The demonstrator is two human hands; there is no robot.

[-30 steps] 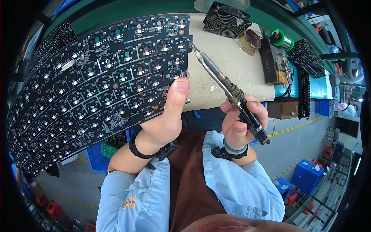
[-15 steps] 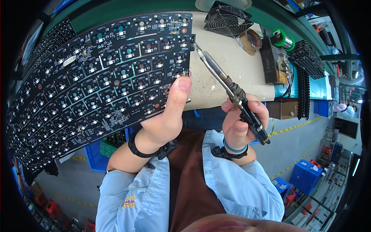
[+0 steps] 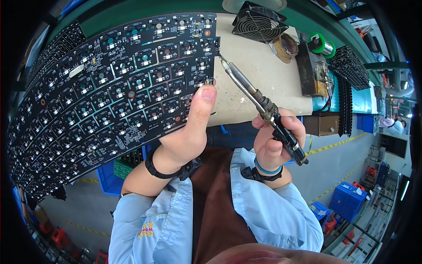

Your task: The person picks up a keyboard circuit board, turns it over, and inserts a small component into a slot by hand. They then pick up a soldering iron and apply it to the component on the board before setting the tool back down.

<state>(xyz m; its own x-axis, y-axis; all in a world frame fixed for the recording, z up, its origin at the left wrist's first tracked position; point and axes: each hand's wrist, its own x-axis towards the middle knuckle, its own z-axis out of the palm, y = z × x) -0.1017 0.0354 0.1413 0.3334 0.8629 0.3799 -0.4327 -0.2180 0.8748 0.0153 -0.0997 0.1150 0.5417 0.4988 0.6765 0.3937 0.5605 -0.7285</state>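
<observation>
My left hand grips the lower right edge of a large black keyboard circuit board, thumb on top and the other fingers hidden beneath. Rows of small white and metallic parts cover the board's face. In my right hand is a soldering iron with a black handle, held between thumb and fingers. Its thin tip points up and left, right by the small tab on the board's right edge; whether it touches there I cannot tell.
Beyond the iron, a black fan stands on the tan work mat, near a round brown container. A green-rimmed solder reel sits by a dark metal box. Stacked black boards lie farther right. A blue bin sits below my board.
The board has shifted slightly left in my left hand's grip. The iron's tip has moved a little down and left, staying beside the board's right edge.
</observation>
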